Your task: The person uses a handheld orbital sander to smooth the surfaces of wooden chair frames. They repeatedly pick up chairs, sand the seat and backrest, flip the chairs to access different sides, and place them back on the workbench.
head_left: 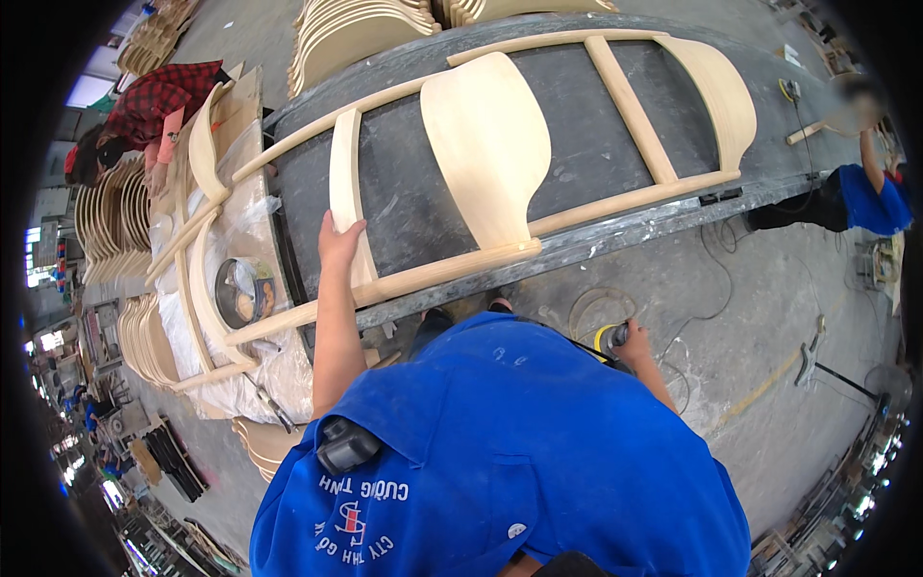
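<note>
A pale wooden chair-back frame (486,144) lies on the dark worktable in front of me, with two long rails, a flat crossbar and a broad curved back panel. My left hand (339,245) is closed round the lower part of the crossbar (344,173), thumb on its right side. Low at my right side, off the table, my right hand (633,348) grips a power sander (610,338) with a black body and a yellow disc edge. A second, similar chair-back frame (630,111) lies further right on the same table.
The dark table (586,183) has a scuffed edge. On the left bench are more frames, plastic sheeting and a round tin (244,292). A cable (716,288) loops over the floor. One person (159,115) works at left, another (870,197) at right.
</note>
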{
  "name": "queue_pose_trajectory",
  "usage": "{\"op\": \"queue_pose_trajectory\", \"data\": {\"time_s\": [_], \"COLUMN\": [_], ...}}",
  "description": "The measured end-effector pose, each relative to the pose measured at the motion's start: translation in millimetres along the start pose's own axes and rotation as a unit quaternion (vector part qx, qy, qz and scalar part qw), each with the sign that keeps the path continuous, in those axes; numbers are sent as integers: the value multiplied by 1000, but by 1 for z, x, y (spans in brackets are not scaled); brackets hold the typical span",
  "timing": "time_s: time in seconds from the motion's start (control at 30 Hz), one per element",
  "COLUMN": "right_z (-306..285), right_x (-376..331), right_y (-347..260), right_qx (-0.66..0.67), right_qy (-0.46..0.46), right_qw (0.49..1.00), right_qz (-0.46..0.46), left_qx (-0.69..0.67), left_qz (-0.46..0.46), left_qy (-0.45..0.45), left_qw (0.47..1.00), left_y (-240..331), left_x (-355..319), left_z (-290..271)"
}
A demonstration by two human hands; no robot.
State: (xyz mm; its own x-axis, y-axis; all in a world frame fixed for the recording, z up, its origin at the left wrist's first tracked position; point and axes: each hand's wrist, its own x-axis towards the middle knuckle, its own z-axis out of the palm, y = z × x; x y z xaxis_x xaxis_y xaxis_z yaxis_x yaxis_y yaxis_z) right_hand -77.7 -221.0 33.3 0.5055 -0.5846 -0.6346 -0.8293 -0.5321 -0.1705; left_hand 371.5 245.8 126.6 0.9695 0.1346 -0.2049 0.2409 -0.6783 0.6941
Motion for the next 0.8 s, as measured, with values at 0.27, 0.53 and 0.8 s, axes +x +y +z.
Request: {"op": "queue_pose_trajectory", "data": {"time_s": [0.27,0.53,0.8], "right_z": [7,3,6], "right_x": [6,-1,4], "right_y": [9,6,5], "right_qx": [15,21,13], "right_qy": [-1,-17,-10], "right_qw": [999,998,998], "right_qz": [34,54,55], "left_qx": [-28,-57,-88], "left_qz": [-5,-22,-37], "left_qy": [-18,-20,-26], "left_qw": [999,998,995], "left_y": [-5,0,2], "left_x": [5,1,-2], "left_z": [4,5,4]}}
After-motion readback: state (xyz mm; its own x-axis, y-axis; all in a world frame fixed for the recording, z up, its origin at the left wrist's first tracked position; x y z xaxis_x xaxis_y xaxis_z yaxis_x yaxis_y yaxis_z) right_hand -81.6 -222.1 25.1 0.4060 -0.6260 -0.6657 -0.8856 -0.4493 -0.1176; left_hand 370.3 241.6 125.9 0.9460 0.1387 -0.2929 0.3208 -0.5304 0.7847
